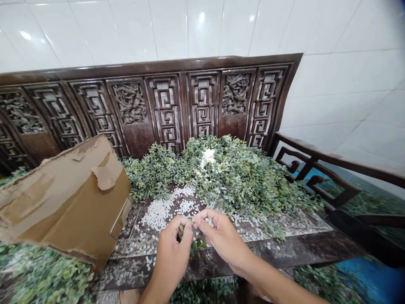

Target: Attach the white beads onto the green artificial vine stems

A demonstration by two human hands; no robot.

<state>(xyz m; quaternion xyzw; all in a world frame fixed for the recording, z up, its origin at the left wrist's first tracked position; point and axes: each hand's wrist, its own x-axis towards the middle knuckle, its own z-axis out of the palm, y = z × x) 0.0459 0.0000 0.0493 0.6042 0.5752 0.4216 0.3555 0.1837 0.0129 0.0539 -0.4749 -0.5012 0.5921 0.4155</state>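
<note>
Hands (174, 242) on sprig (198, 245) (leafy); white bits (156, 214)

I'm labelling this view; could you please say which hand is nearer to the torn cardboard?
Left: the left hand is right of the torn cardboard, apart; the right hand is farther right.

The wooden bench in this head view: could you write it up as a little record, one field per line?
Left hand: the left hand has its fingers curled in a pinch, green leaves showing just beside it
Right hand: the right hand meets the left at the fingertips; anything between them is too small to tell
On the seat: leafy greenery heaped against the back, small white pieces scattered in front
Picture's left: torn cardboard
Bench: dark wooden bench, carved openwork back
Behind: pale tiled wall
</note>
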